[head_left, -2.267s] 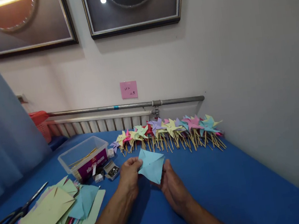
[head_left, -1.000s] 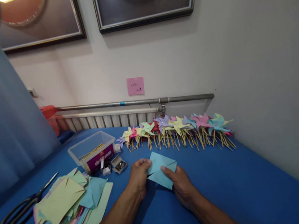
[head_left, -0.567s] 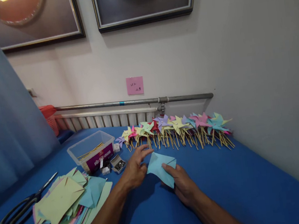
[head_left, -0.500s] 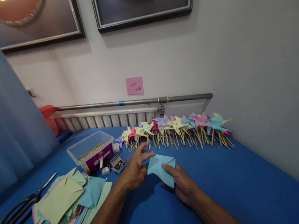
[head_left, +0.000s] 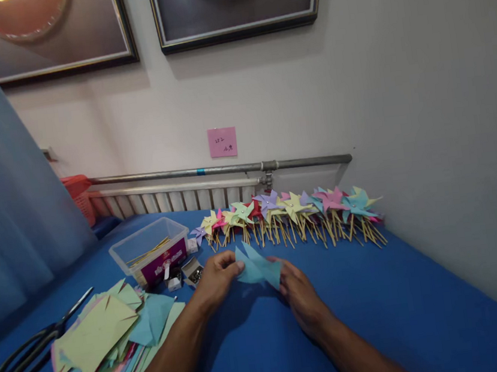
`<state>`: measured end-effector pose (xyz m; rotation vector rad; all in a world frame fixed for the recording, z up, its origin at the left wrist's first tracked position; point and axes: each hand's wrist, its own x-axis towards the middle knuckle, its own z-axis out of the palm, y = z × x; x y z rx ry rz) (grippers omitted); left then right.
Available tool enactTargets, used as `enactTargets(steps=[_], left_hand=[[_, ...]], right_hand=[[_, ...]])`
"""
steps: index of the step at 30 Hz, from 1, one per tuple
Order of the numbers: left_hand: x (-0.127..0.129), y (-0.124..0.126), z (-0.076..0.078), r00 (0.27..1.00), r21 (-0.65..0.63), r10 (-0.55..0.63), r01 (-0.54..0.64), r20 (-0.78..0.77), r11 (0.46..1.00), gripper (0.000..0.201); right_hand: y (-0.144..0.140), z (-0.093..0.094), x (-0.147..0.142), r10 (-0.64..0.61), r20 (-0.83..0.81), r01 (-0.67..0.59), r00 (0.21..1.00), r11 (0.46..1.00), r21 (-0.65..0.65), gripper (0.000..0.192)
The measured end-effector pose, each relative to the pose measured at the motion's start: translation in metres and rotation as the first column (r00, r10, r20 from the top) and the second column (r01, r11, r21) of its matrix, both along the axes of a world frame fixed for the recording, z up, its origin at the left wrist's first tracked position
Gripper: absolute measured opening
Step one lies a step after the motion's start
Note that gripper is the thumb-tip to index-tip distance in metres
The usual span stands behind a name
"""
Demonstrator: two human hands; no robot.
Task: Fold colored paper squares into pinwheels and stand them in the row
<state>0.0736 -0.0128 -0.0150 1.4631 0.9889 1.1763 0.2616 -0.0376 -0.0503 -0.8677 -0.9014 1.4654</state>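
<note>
Head view, both hands (head_left: 255, 279) pinching blue paper square (head_left: 257, 266), pinwheel row (head_left: 293, 217) behind, paper pile (head_left: 113, 335) left

A row of finished paper pinwheels (head_left: 288, 214) on wooden sticks lies along the far edge of the blue table (head_left: 427, 309), at about 12 o'clock, below a metal pipe (head_left: 219, 170) and a pink note (head_left: 222, 142) stuck on the wall. At 10 o'clock a clear plastic box (head_left: 151, 255) holding sticks stands with small boxes of pins (head_left: 191, 272) just beside it. At 8 o'clock lies a loose stack of coloured paper squares (head_left: 113, 338), with black-handled scissors (head_left: 33, 351) at 9 o'clock beyond it.
</note>
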Motion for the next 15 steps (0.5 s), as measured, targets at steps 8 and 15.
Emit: enactTargets(steps=[8,15], left_hand=[[0.02,-0.001,-0.021,0.976,-0.331,0.164,-0.108,0.146,0.937,0.034],[0.023,-0.003,-0.019,0.973,-0.335,0.135,-0.067,0.185,0.94,0.035]], right_hand=[[-0.008,0.009,-0.005,0.124,-0.013,-0.124,0.992,0.992,0.039,0.056],[-0.005,0.003,-0.003,0.071,0.014,-0.07,0.997,0.997,-0.009,0.044]])
